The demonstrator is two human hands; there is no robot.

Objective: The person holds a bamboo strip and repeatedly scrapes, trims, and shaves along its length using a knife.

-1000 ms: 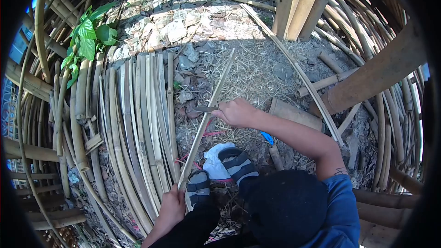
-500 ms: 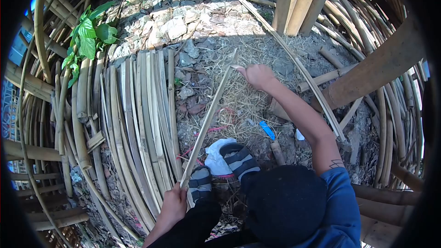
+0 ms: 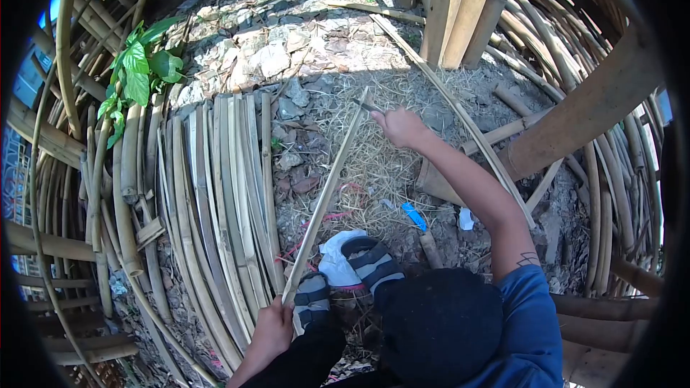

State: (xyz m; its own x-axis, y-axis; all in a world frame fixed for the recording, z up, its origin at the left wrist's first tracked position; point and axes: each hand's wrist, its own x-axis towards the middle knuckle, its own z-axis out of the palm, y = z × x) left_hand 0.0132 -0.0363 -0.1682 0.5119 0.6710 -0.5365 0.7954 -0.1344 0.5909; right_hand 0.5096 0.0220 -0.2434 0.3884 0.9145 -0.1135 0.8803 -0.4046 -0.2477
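Observation:
A long split bamboo strip point(image 3: 327, 194) slants up and away from my lap. Its lower end is gripped by my left hand point(image 3: 272, 329), with the fingers wrapped round it beside my left shoe. Close to the strip's far end, my right hand point(image 3: 402, 128) is closed on a knife point(image 3: 366, 105). The dark blade lies across the strip near its tip, and the knife's handle is hidden in my fist. Thin pale shavings point(image 3: 381, 165) cover the ground beneath the strip.
Several bamboo strips point(image 3: 226, 194) lie side by side on the left. Bamboo posts point(image 3: 460, 14) stand ahead, and a thick slanted pole point(image 3: 586, 115) is on the right. A blue wrapper point(image 3: 414, 215) and white plastic point(image 3: 338, 262) lie near my shoes point(image 3: 372, 264).
The blade now shows plainly across the strip near its tip, where a curled sliver was before. My right hand has shifted slightly, and the view has tilted a little.

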